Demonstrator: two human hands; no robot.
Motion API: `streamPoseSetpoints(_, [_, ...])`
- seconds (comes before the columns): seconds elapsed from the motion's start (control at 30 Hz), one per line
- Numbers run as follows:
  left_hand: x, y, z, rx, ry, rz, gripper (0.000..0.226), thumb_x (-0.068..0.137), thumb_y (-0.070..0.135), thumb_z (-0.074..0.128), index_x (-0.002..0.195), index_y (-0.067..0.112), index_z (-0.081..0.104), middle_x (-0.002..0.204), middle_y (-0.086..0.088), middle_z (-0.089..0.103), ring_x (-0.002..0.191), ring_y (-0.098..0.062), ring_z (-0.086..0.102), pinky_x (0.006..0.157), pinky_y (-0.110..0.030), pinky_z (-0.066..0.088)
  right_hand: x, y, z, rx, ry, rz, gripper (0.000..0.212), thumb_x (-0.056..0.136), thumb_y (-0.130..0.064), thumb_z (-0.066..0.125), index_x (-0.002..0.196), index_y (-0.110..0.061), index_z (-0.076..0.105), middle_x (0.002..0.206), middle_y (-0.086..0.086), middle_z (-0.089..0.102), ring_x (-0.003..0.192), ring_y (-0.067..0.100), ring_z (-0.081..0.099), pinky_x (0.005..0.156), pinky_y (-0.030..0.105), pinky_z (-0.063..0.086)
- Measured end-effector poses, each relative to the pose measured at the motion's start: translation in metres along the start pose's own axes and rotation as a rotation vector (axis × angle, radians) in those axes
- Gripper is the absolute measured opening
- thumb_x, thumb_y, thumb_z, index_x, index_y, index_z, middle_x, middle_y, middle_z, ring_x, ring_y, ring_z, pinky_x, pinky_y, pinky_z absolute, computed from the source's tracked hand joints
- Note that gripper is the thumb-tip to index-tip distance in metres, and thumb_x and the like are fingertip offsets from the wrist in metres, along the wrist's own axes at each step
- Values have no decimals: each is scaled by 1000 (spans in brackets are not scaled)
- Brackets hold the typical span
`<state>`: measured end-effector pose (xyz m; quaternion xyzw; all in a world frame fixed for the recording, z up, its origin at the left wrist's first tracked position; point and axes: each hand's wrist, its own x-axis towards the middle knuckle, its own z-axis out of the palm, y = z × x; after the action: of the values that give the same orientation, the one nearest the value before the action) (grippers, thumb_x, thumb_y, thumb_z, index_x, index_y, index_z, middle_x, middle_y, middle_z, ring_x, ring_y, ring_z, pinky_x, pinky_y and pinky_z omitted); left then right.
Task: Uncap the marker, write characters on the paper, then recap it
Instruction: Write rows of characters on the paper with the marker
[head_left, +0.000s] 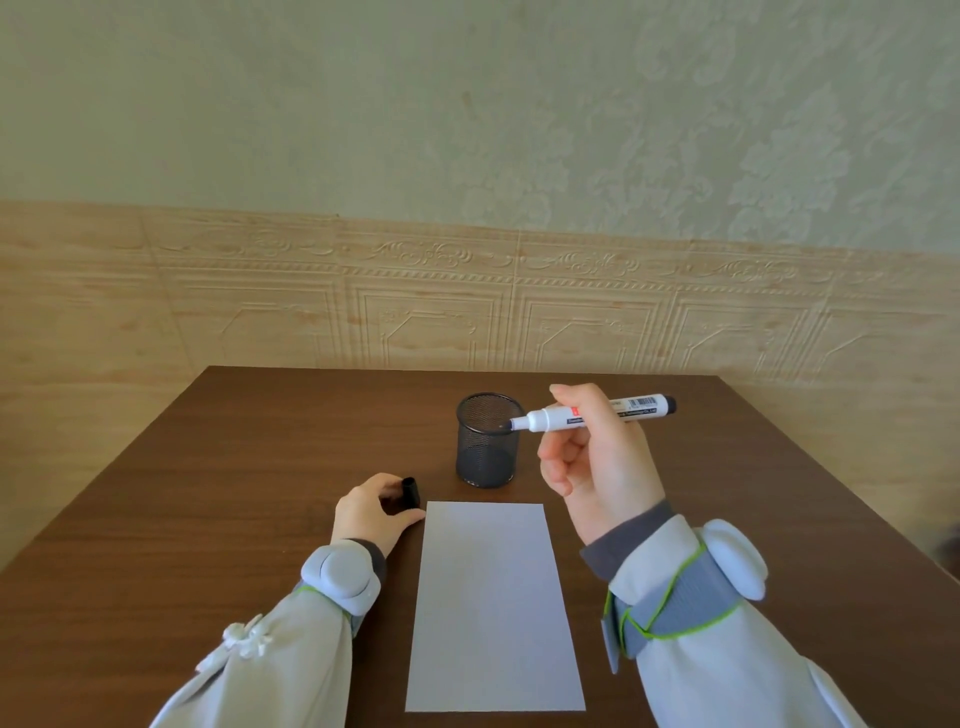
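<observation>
Wood-grain table (260, 441) under you, embossed wall behind. Your right hand (597, 457) grips the uncapped marker (561, 415) level, tip pointing left over the mesh pen cup (487, 441). Tilt the tip down and bring it to the blank paper (493, 608) lying below your wrist. Your left hand (371, 512), just left of the sheet, pinches the cap (411, 492); keep it there for recapping.

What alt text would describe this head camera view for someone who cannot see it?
A person's right hand holds an uncapped marker above a brown table, while the left hand holds its black cap beside blank white paper. A mesh pen cup stands behind.
</observation>
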<state>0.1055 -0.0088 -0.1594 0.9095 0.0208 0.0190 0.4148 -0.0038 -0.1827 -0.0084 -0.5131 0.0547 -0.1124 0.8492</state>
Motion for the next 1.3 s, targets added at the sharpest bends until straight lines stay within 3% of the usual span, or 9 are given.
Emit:
streamPoseSetpoints(0.23, [0,-4,-2,-24,-30,3,43,75,24,76,114,18,59,114,1,65,109,-16,56,90,-25,41,-1,1,1,11,9,8,29,88,-11,53,60,-6,53,38,7,48,29,14,35,33,19,24])
streamPoseSetpoints(0.4, [0,-4,-1,-10,-28,15,40,80,26,72,117,18,59,117,-1,64,110,-20,56,92,-29,44,-1,1,1,-2,11,13,28,88,-11,54,61,-5,53,38,7,48,30,14,35,33,19,25])
streamPoseSetpoints(0.57, [2,-3,2,-8,5,39,27,86,25,65,111,16,63,113,-2,66,106,-19,57,88,-27,43,-1,1,0,-12,15,15,27,88,-11,55,62,-5,54,38,7,49,29,14,36,32,19,25])
streamPoseSetpoints(0.77, [2,-2,6,-3,18,28,39,83,27,68,119,18,58,114,-2,65,108,-20,56,91,-30,45,0,2,-3,-15,32,26,30,88,-12,56,58,-6,55,39,7,49,30,13,37,32,19,26])
streamPoseSetpoints(1.3, [5,-4,8,40,47,57,36,81,25,70,115,18,61,111,-1,66,108,-20,54,89,-30,44,5,4,-4,-22,33,29,29,88,-13,56,60,-4,55,39,7,51,29,13,38,32,18,28])
